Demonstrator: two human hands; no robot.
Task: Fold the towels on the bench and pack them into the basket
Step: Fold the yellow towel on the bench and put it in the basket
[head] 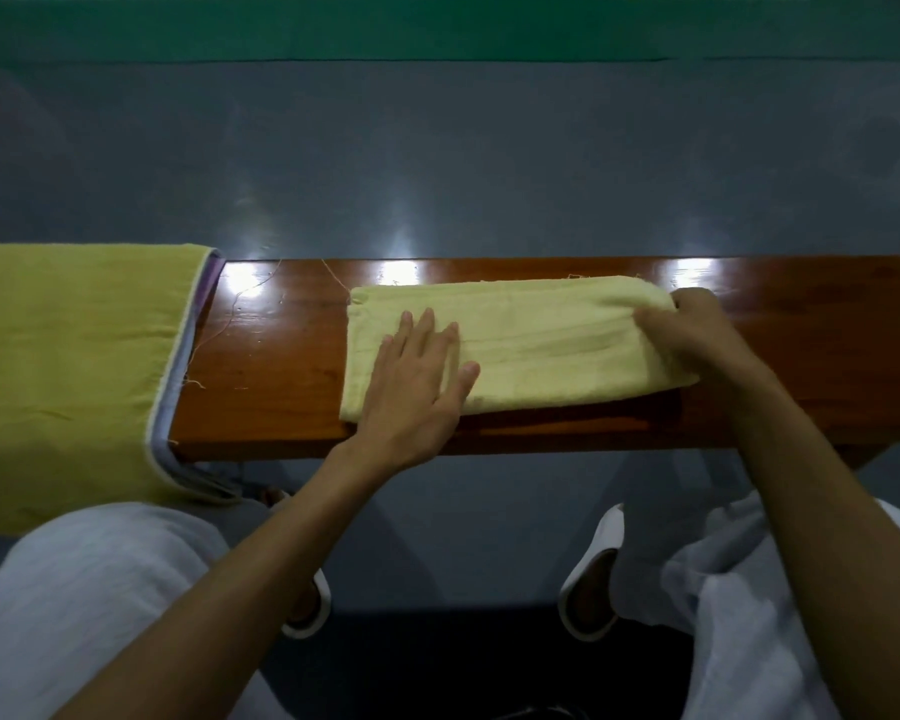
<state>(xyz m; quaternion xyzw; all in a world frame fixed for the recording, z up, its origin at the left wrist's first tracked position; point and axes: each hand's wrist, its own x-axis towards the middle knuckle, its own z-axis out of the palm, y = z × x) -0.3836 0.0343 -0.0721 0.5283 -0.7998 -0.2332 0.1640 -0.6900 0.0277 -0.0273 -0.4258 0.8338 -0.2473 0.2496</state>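
Note:
A pale yellow towel [541, 345], folded into a long strip, lies on the glossy brown wooden bench [281, 356]. My left hand [417, 376] presses flat on the towel's left part with fingers straight and spread. My right hand [692, 330] is at the towel's right end, fingers curled round the folded edge. A stack of unfolded towels [68, 366], a yellow-green one on top with purple and white edges beneath, drapes over the bench's left end. No basket is in view.
Beyond the bench lies a grey-blue floor [437, 148] with a green strip at the far edge. My knees in white trousers [100, 589] and my feet in white slippers [593, 579] are under the bench's near side.

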